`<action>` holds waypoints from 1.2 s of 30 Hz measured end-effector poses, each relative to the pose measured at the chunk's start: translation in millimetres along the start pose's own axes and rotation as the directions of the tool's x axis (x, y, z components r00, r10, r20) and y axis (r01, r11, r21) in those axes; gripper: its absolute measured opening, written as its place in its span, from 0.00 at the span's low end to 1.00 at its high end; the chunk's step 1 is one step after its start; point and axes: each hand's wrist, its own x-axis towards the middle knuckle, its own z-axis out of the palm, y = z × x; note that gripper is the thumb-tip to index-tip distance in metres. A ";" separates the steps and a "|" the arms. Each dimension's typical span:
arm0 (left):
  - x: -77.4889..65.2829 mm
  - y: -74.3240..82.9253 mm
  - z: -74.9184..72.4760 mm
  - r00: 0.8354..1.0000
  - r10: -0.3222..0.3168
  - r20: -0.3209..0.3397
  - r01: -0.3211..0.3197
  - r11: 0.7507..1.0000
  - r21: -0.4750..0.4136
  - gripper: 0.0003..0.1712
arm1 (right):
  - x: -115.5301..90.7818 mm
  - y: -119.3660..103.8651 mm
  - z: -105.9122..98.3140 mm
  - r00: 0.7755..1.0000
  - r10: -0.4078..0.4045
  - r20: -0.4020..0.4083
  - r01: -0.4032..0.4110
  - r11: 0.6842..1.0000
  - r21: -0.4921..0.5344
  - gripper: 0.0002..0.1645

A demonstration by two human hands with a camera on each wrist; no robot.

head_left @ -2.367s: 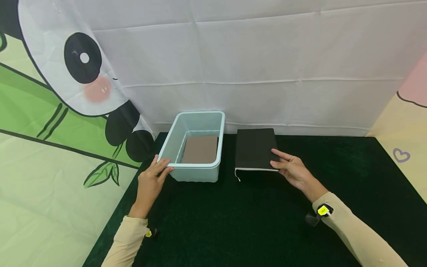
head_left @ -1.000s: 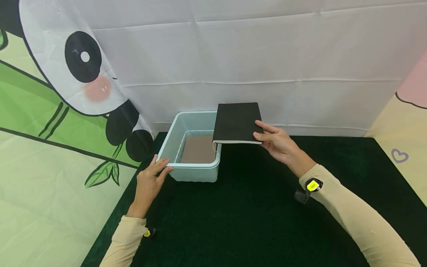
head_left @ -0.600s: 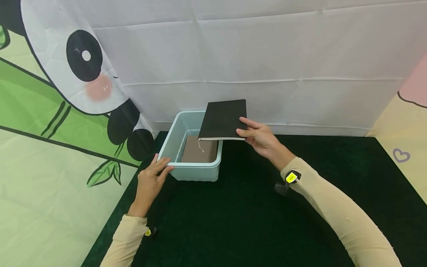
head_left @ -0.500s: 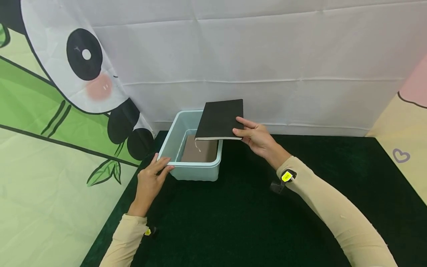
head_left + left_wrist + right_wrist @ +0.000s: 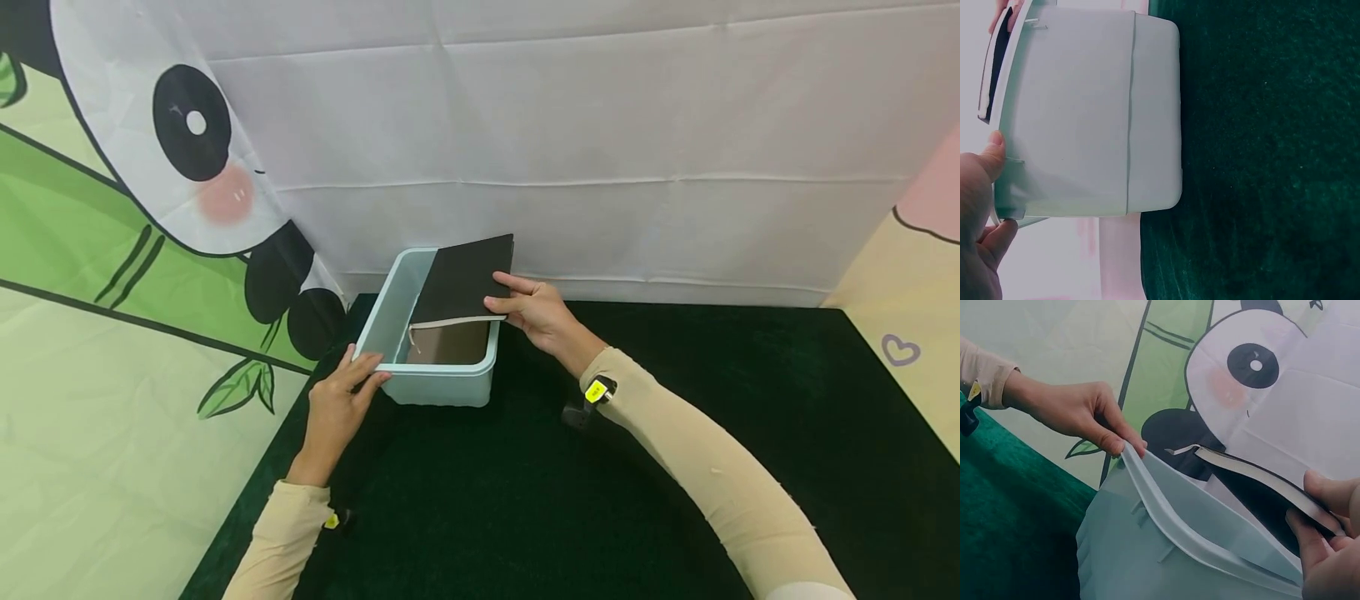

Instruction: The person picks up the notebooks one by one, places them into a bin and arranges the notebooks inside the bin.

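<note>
A black notebook with a white ribbon marker is held by its right edge in my right hand, thumb on the cover and fingers beneath. It tilts over the opening of a light blue plastic bin, left side lower than the right. In the right wrist view the notebook bows slightly above the rim. My left hand grips the bin's near left corner; the left wrist view shows the thumb and a finger at the rim. Inside the bin lies a flat brown item, partly covered by the notebook in the head view.
The bin stands on a dark green cloth-covered table, near its back left. Behind it hangs a white curtain, with a cartoon panda print on the left. Both forearms wear light sleeves with wrist devices.
My right hand has lifted the notebook off the table and carried it left over the bin, where it now tilts down to the left. The left hand has stayed on the rim.
</note>
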 end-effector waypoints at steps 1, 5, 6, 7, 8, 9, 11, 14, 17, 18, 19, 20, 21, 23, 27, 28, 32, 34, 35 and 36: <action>-0.1 0.1 -0.2 1.000 0.001 0.000 -0.001 1.000 0.003 0.21 | 1.6 1.4 2.0 1.000 0.001 -0.003 -0.001 1.000 -0.005 0.38; -0.3 -0.3 -0.6 1.000 0.002 0.000 -0.002 1.000 0.006 0.21 | 8.6 6.4 7.5 1.000 0.004 -0.009 -0.004 1.000 -0.023 0.37; -0.3 0.2 -0.8 1.000 0.003 0.001 -0.003 1.000 0.004 0.21 | 10.1 7.3 8.5 1.000 0.002 -0.012 -0.003 1.000 -0.030 0.37; -0.4 -0.2 -0.9 1.000 0.002 0.002 -0.002 1.000 0.002 0.21 | 11.5 8.3 9.6 1.000 0.001 -0.014 -0.002 0.999 -0.036 0.37; -0.6 -0.3 -1.2 1.000 0.000 0.003 0.000 1.000 0.001 0.21 | 12.9 9.1 10.6 1.000 0.000 -0.014 -0.001 0.999 -0.041 0.37; -0.7 0.0 -1.6 1.000 -0.002 0.004 0.002 1.000 -0.001 0.21 | 14.0 9.8 11.7 1.000 0.000 -0.016 -0.001 0.999 -0.046 0.37; -0.8 0.2 -2.2 1.000 -0.007 0.006 0.007 1.000 -0.004 0.21 | 15.9 10.9 14.1 1.000 0.004 -0.021 -0.005 0.998 -0.060 0.37; -1.0 -0.7 -2.5 1.000 -0.012 0.005 0.012 1.000 -0.008 0.21 | 17.8 12.1 18.7 1.000 0.011 -0.029 -0.013 0.997 -0.073 0.37; -0.9 -1.1 -2.9 1.000 -0.010 0.000 0.010 1.000 -0.012 0.21 | 18.5 13.5 24.5 0.999 0.017 -0.039 -0.021 0.995 -0.096 0.36; -1.0 -1.0 -3.2 1.000 -0.010 -0.001 0.010 1.000 -0.014 0.20 | 18.7 14.3 26.5 0.999 0.020 -0.040 -0.024 0.994 -0.102 0.36; -1.0 -0.9 -3.3 1.000 -0.008 -0.001 0.008 1.000 -0.016 0.20 | 18.8 15.0 28.4 0.999 0.023 -0.040 -0.027 0.994 -0.110 0.36; -1.0 -0.5 -3.7 1.000 -0.007 -0.001 0.007 1.000 -0.018 0.20 | 19.1 16.0 30.3 0.999 0.025 -0.039 -0.029 0.993 -0.117 0.37; -1.0 -0.1 -4.1 1.000 -0.007 -0.001 0.007 1.000 -0.018 0.20 | 19.5 17.1 32.4 0.999 0.029 -0.037 -0.033 0.992 -0.121 0.37; -1.0 0.7 -4.2 1.000 -0.009 0.000 0.009 1.000 -0.019 0.20 | 20.6 19.2 35.7 0.999 0.033 -0.032 -0.037 0.991 -0.130 0.38; -1.2 -0.5 -3.2 1.000 -0.012 0.002 0.012 1.000 -0.019 0.21 | 21.4 21.3 42.3 0.999 0.030 -0.028 -0.034 0.986 -0.161 0.37; -1.3 -1.0 -3.1 1.000 -0.013 0.001 0.013 1.000 -0.019 0.21 | 21.5 21.3 43.9 0.999 0.029 -0.030 -0.034 0.984 -0.172 0.36; -1.6 -1.3 -3.4 1.000 -0.014 -0.003 0.014 1.000 -0.018 0.21 | 22.7 21.3 49.3 0.998 0.036 -0.043 -0.044 0.979 -0.201 0.35; -1.7 -1.1 -3.7 1.000 -0.013 -0.003 0.013 1.000 -0.018 0.21 | 23.3 21.3 51.8 0.998 0.042 -0.050 -0.052 0.977 -0.209 0.34; -1.7 -0.9 -3.8 1.000 -0.014 -0.002 0.014 1.000 -0.019 0.21 | 23.5 21.4 53.0 0.998 0.046 -0.052 -0.056 0.976 -0.208 0.34; -1.7 -1.2 -3.7 1.000 -0.014 -0.001 0.014 1.000 -0.019 0.21 | 23.7 21.4 54.3 0.997 0.050 -0.054 -0.061 0.976 -0.210 0.34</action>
